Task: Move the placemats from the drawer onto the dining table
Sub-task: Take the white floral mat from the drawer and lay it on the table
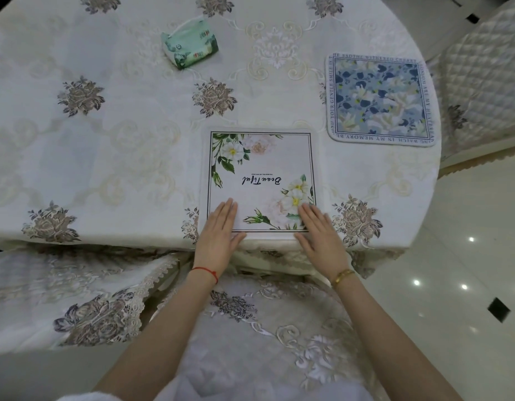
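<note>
Pressing flat on the near corners of the square white floral placemat [260,180] with left hand [218,230] and right hand [320,231], fingers straight, gripping nothing. Lying beside it on the round counter [120,140] with embroidered cloth, well apart: the blue floral square placemat [380,101]. Possibly risking a slip over the near edge, the white mat sitting right at the rim.

Wide bare tablecloth [106,146] leftward; tissue pack [189,43] far off, blue placemat [380,99] close right.
</note>
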`<action>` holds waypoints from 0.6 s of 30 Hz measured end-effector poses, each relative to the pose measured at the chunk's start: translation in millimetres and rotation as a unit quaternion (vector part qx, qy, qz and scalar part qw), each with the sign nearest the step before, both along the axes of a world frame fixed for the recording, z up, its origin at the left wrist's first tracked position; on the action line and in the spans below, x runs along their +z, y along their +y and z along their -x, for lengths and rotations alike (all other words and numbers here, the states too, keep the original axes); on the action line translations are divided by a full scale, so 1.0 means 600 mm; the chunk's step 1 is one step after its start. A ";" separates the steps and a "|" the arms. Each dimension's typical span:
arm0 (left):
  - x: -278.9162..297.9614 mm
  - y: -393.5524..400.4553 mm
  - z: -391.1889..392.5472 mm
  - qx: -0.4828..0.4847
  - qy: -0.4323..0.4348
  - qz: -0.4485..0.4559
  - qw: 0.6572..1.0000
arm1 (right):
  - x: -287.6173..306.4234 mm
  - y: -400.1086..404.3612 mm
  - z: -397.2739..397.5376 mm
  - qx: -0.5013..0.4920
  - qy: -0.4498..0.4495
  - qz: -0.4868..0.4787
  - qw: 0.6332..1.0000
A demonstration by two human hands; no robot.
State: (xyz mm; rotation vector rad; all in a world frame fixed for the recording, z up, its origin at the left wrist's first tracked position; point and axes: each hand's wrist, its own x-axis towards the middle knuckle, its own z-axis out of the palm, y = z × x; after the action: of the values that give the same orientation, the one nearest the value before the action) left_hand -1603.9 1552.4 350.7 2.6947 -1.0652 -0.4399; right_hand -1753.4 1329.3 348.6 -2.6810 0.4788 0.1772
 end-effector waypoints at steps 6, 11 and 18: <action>0.004 0.016 -0.043 0.041 0.015 0.027 0.999 | 0.015 -0.029 -0.029 -0.046 -0.042 0.017 0.998; 0.008 -0.048 -0.094 0.006 0.004 0.032 0.999 | 0.015 -0.004 -0.164 0.017 -0.046 0.000 0.999; -0.003 -0.072 -0.131 0.033 -0.007 0.047 0.998 | -0.010 -0.024 -0.202 0.040 -0.027 0.016 0.999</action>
State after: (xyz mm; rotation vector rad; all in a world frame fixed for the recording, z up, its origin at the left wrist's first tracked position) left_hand -1525.3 1509.5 349.1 2.6443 -0.9726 -0.3508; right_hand -1632.5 1314.8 342.5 -2.7303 0.3601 0.1196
